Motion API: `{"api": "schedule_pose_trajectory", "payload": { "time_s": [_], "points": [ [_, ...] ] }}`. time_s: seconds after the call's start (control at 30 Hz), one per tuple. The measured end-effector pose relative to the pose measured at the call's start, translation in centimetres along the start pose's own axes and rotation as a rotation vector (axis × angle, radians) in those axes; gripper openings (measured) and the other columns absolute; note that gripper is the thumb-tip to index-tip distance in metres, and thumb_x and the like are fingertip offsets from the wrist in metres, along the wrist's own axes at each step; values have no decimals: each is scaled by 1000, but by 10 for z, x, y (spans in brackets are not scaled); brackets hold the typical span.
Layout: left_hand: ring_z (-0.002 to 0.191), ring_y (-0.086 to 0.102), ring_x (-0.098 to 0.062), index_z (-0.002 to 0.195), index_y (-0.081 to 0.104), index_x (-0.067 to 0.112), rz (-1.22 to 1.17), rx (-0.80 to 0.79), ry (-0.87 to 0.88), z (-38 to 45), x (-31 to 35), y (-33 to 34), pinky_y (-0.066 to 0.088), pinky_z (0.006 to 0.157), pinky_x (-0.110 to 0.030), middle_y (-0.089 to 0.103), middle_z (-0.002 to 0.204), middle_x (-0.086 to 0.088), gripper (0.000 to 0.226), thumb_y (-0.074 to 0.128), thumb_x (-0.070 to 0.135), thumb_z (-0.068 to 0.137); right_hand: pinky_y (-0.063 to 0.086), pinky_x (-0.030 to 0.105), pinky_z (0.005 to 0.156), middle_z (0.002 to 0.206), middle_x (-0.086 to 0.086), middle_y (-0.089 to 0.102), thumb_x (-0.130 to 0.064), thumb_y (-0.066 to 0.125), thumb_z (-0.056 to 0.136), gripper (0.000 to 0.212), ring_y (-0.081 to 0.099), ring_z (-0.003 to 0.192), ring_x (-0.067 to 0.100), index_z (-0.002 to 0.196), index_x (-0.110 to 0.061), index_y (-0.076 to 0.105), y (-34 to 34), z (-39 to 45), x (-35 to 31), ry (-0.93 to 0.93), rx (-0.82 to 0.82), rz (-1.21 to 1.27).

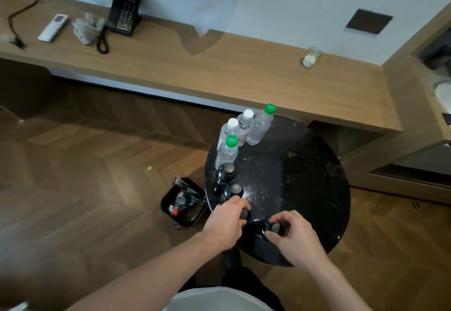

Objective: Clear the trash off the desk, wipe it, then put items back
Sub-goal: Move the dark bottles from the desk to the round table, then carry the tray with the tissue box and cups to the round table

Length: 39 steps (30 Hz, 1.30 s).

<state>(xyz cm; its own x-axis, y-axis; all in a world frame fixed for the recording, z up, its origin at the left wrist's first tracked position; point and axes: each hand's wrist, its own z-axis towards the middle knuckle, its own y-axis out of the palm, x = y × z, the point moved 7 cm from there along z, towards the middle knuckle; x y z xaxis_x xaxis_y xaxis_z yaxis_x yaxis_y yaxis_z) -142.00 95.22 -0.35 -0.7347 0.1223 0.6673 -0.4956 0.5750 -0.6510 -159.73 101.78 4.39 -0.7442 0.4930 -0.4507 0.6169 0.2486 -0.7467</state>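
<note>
A round black marble table (305, 171) stands in front of me. Along its left edge stand several clear water bottles (261, 125) with green and white caps, then two dark bottles (225, 176) with grey caps. My left hand (225, 220) grips a third dark bottle (244, 214) at the table's near left edge. My right hand (292, 235) is closed around another dark bottle (275, 228) at the near edge. The bodies of both held bottles are mostly hidden by my fingers.
A black trash bin (170, 204) with rubbish stands on the wooden floor left of the table. The long wooden desk (219, 71) behind holds a phone (125, 12), remote (53, 27), crumpled cloth (87, 27), cable and a glass (312, 57).
</note>
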Motion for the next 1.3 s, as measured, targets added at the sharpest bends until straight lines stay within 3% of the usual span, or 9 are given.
{"api": "schedule_pose_trajectory", "payload": {
  "time_s": [0.43, 0.53, 0.63, 0.77, 0.9, 1.0, 1.1, 1.2, 1.3],
  "points": [
    [118, 63, -12, 138, 61, 29, -117, 229, -197, -7, 23, 4, 50, 107, -32, 58, 138, 14, 39, 58, 17, 101, 42, 26, 83, 102, -20, 52, -42, 76, 86, 21, 56, 96, 7, 98, -41, 59, 17, 46, 3, -215, -200, -72],
    [123, 63, -20, 151, 47, 28, -38, 197, -196, -16, 24, 13, 49, 108, -33, 47, 148, 13, 50, 54, 15, 102, 43, 23, 77, 102, -20, 55, -41, 79, 86, 22, 57, 94, 4, 97, -40, 59, 17, 48, -1, -220, -217, -20],
    [126, 61, -25, 161, 28, 29, 60, 166, -216, -27, 22, 23, 48, 110, -35, 31, 159, 11, 63, 51, 16, 104, 46, 27, 82, 103, -18, 55, -43, 80, 85, 25, 58, 97, 6, 98, -40, 59, 16, 53, -6, -258, -240, -56],
    [132, 56, -22, 163, 22, 32, 51, 165, -263, -45, 20, 33, 47, 111, -33, 24, 163, 12, 67, 50, 21, 104, 47, 27, 82, 105, -18, 54, -46, 81, 83, 33, 56, 96, 3, 105, -41, 56, 17, 54, -6, -289, -319, -125],
    [140, 47, -12, 159, 31, 36, -3, 138, -256, -65, 24, 25, 42, 116, -31, 33, 159, 21, 63, 54, 29, 101, 49, 29, 89, 110, -21, 55, -56, 82, 76, 45, 56, 102, 2, 111, -44, 57, 4, 59, -5, -297, -393, -167],
    [137, 46, 0, 153, 40, 42, -22, 207, -246, -92, 36, -6, 40, 113, -21, 39, 152, 30, 54, 55, 35, 101, 54, 34, 93, 115, -24, 56, -59, 82, 75, 44, 64, 98, 1, 111, -48, 59, -24, 61, -15, -309, -363, -101],
    [125, 50, 8, 149, 43, 46, -23, 292, -273, -125, 38, -42, 40, 109, -16, 40, 148, 35, 49, 56, 38, 102, 61, 38, 84, 116, -26, 57, -51, 82, 80, 36, 69, 93, -1, 110, -50, 61, -43, 48, -40, -370, -364, 14],
    [103, 53, 16, 144, 45, 50, -37, 370, -326, -154, 26, -69, 42, 105, -16, 40, 145, 39, 46, 58, 41, 101, 57, 29, 91, 117, -28, 57, -39, 77, 91, 29, 63, 103, -7, 114, -50, 62, -45, 28, -79, -495, -424, 6],
    [121, 49, 15, 142, 48, 51, -26, 457, -344, -178, 9, -91, 39, 109, -15, 41, 141, 42, 44, 60, 39, 100, 53, 22, 93, 121, -29, 56, -31, 70, 97, 29, 58, 113, -7, 117, -49, 62, -40, 11, -124, -605, -435, 22]
  ]
}}
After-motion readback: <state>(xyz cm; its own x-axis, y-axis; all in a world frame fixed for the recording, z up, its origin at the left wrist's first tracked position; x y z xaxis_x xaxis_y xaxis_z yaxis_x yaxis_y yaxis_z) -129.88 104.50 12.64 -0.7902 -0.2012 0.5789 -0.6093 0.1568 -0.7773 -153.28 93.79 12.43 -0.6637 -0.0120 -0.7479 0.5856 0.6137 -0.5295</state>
